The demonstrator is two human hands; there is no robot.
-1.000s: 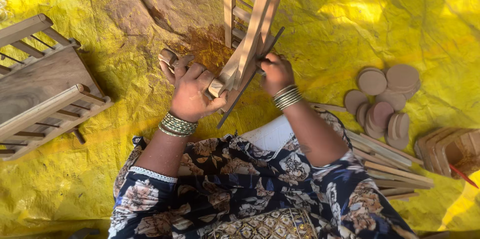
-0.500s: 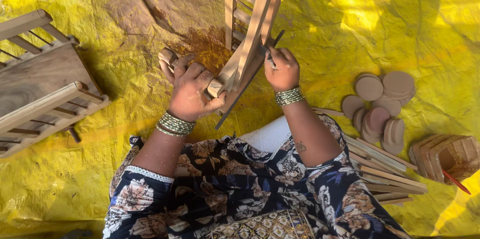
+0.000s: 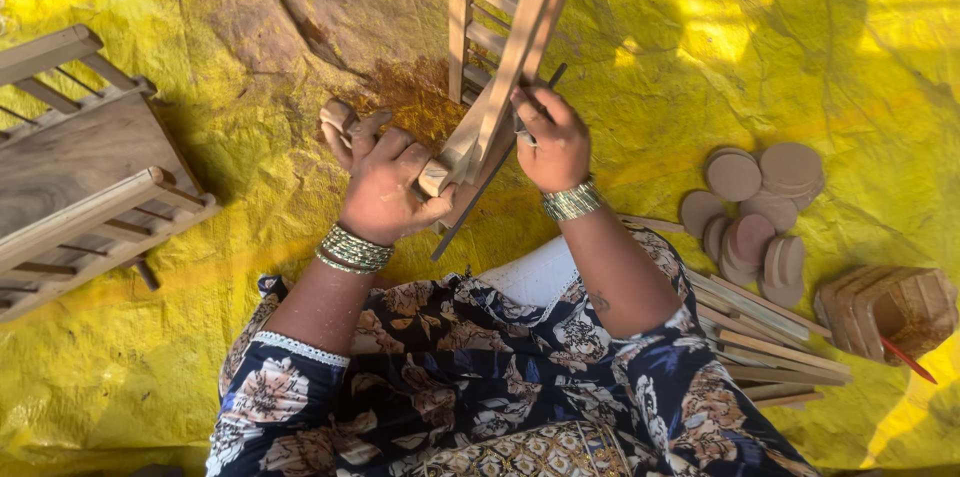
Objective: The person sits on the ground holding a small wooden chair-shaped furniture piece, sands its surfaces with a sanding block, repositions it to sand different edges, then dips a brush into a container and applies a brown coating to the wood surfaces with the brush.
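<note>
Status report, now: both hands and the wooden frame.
Left hand grips wooden frame at its lower end. Right hand works dark file against it. Nothing obstructing.

Two bare forearms reach forward from floral sleeves, each wrist ringed with bangles. The left hand (image 3: 385,187) is clenched — fingers curled tight. The right hand (image 3: 553,142) is closed too — knuckles up.

No packages, labels, signs or screens anywhere.

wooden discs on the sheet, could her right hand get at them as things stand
Probably yes, once freed. The wooden discs lie uncovered on the yellow sheet on her right side, nothing between. But the right hand now grips a dark thin tool against the wooden frame.
</note>
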